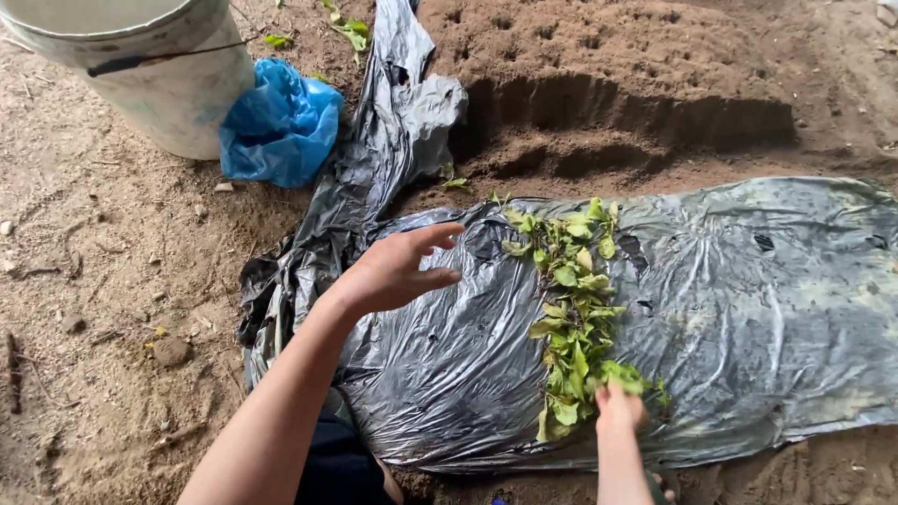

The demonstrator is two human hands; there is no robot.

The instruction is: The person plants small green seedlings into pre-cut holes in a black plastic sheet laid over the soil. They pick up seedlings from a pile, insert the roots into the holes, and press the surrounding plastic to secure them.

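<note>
Black plastic sheet [748, 309] spread on bare soil, a row of green leafy cuttings [572, 318] lying along its middle. Left hand [398, 268], forearm reaching in from below, hovers above the sheet, fingers spread wide, holding nothing. Right hand [617, 410] rests closed on the near end of the cuttings.

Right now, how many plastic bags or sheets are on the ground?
2. A blue plastic bag lies beside the white bucket, upper left. A black plastic sheet spreads across the middle, under the green leaves. More may be hidden.
</note>
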